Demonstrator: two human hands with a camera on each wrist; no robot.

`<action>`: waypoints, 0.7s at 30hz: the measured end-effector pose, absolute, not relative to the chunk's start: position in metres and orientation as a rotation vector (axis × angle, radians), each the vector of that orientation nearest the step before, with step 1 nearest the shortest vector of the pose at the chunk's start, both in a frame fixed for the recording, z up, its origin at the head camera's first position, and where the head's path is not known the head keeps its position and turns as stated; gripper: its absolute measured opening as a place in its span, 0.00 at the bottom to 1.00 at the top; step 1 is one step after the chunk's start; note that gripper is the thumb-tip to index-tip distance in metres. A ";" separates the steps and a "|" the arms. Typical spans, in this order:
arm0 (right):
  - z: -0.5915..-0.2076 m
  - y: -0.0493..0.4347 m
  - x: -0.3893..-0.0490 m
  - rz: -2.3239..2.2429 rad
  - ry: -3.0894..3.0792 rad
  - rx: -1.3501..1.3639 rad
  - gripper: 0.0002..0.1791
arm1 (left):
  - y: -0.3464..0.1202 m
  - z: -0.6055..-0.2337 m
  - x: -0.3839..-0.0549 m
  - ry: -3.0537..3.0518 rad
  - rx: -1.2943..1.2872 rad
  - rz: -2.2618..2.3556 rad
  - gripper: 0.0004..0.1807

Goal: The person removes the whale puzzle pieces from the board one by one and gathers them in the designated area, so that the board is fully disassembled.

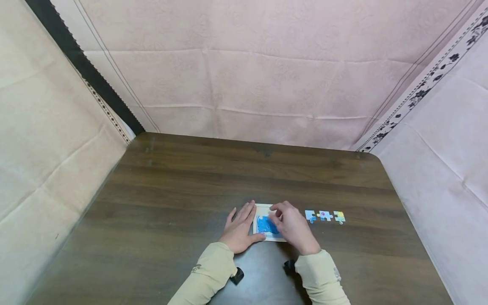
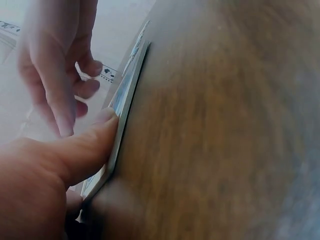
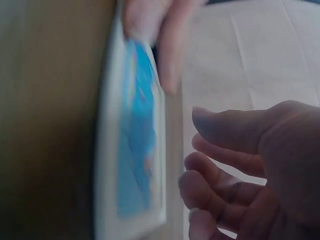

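Note:
In the head view a small puzzle board [image 1: 263,209] lies near the front of the table, pale-framed with a blue picture area. My left hand [image 1: 240,231] rests along its left side with straight fingers, and the thumb presses the near edge; the left wrist view shows that thumb [image 2: 92,150] on the board's rim. Above the board's right part hovers my right hand [image 1: 293,226]. Its fingers [image 3: 205,195] are loosely bent, apart from the thumb, and nothing shows between them in the right wrist view. The right hand hides part of the board.
Three loose jigsaw pieces, a blue one [image 1: 310,215], a middle one [image 1: 325,215] and a yellowish one [image 1: 339,217], lie in a row right of the board. Pale cloth [image 1: 244,84] hangs around the dark wooden table [image 1: 171,190].

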State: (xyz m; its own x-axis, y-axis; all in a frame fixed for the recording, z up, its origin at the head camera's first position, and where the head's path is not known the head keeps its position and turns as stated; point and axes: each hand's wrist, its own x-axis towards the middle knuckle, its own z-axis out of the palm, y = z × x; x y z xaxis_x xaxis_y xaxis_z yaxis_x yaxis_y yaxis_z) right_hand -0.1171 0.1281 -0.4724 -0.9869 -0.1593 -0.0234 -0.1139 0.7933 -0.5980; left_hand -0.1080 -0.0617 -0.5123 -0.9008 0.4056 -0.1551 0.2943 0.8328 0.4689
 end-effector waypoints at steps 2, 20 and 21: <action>-0.476 0.121 -0.116 -0.933 2.899 -0.263 0.15 | -0.062 -0.512 -0.108 2.770 0.549 0.654 0.50; -0.482 0.113 -0.115 -0.789 2.829 -0.430 0.15 | -0.063 -0.509 -0.108 2.763 0.559 0.688 0.50; -0.483 0.113 -0.115 -0.786 2.824 -0.433 0.15 | -0.063 -0.510 -0.108 2.764 0.559 0.683 0.49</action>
State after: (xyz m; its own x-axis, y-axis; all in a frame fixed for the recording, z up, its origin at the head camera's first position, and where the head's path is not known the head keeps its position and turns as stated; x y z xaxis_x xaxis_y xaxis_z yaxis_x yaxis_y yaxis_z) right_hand -0.1153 0.1134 -0.4825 -0.9417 -0.3233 -0.0928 -0.2289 0.8181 -0.5275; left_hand -0.1076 -0.0630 -0.5097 -0.8982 0.4178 -0.1368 0.3060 0.8175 0.4879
